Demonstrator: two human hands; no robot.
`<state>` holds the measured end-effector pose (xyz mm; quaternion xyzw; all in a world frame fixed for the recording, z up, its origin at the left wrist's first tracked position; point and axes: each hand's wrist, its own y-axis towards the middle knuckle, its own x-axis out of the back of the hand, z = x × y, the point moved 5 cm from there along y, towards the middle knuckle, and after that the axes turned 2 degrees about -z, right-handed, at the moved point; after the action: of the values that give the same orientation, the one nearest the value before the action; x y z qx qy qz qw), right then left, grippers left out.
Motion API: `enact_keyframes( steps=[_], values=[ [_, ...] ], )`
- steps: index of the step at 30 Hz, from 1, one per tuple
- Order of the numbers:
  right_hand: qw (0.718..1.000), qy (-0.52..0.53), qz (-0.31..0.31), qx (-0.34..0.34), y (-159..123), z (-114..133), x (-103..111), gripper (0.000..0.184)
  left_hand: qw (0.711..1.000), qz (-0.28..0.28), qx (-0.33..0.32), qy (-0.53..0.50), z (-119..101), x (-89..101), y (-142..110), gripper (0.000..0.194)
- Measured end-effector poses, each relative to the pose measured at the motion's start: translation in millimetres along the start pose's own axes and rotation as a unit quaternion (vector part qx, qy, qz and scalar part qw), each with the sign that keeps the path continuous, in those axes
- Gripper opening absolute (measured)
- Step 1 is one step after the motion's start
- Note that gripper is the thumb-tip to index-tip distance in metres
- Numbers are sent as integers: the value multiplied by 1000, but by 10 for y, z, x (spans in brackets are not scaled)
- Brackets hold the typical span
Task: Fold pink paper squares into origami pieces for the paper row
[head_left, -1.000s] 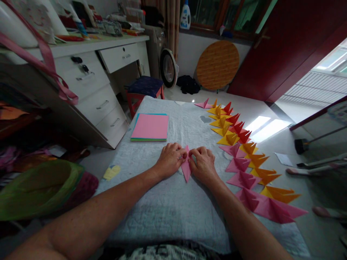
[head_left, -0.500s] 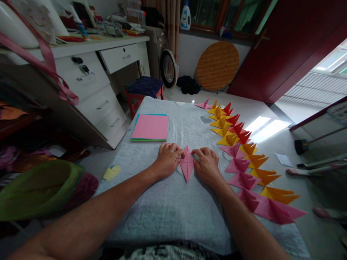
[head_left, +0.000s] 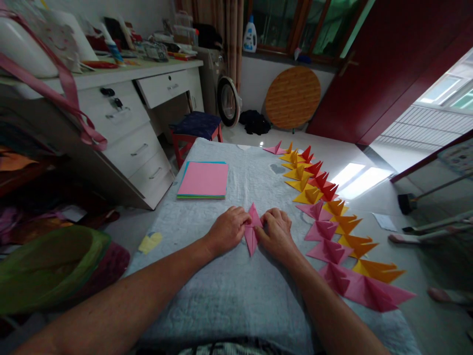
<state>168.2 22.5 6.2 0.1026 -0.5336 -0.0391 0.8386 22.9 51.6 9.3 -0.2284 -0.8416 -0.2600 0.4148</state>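
A pink origami paper [head_left: 252, 242], folded into a long diamond with creases down and across its middle, lies on the cloth-covered table. On its left edge, the fingertips of my left hand [head_left: 228, 230] pinch the paper near its widest part. My right hand [head_left: 277, 232] holds the opposite edge, its thumb resting on the paper and its other fingers curled. Beyond my left hand is a stack of square paper [head_left: 205, 179], pink on top with blue and green edges showing below.
Rows of folded paper cranes, pink [head_left: 328, 250], yellow [head_left: 308, 195] and red [head_left: 328, 190], run along the table's right side. A white desk [head_left: 129, 118], a stool [head_left: 195, 124] and a green-lined bin [head_left: 55, 266] stand to the left. An open washing machine [head_left: 228, 101] is behind.
My right thumb has moved left onto the pink paper, and both hands have closed in on its middle. The camera view has shifted slightly, so the scene sits a little lower.
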Motion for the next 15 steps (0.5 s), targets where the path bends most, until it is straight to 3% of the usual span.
enact_keyframes(
  steps=[4,9,12,15],
  values=[
    [1000,20,-21,6,0,7,-6,7,1000,-5,10,-6,-12,-2,-16,18],
    [991,131,-28,9,-1,47,30,7,998,-11,41,-50,-27,63,-11,13],
    [980,194,-38,10,-14,81,61,7,988,-26,76,-128,-34,140,-16,21],
    [970,233,-50,43,-42,142,89,23,961,-40,121,-246,-2,175,-34,37]
  ],
)
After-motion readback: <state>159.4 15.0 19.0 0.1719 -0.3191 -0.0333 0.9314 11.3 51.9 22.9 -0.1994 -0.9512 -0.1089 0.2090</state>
